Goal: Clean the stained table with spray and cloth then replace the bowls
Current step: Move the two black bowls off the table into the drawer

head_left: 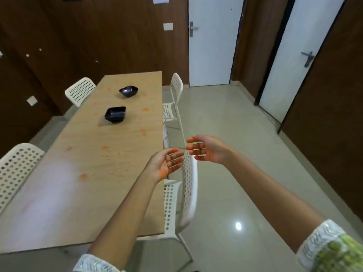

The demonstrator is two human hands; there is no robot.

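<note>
A long wooden table stretches away from me, spotted with several orange stains. Two black square bowls stand on its far half: the nearer bowl and the farther bowl. My left hand hovers over the table's right edge, palm up, fingers straight, holding nothing. My right hand is raised just right of it, above a white chair, fingers straight and empty. No spray bottle or cloth is in view.
White perforated chairs surround the table: one at the near right, one at the far right, one at the far left, one at the near left. Tiled floor lies to the right, with two white doors beyond.
</note>
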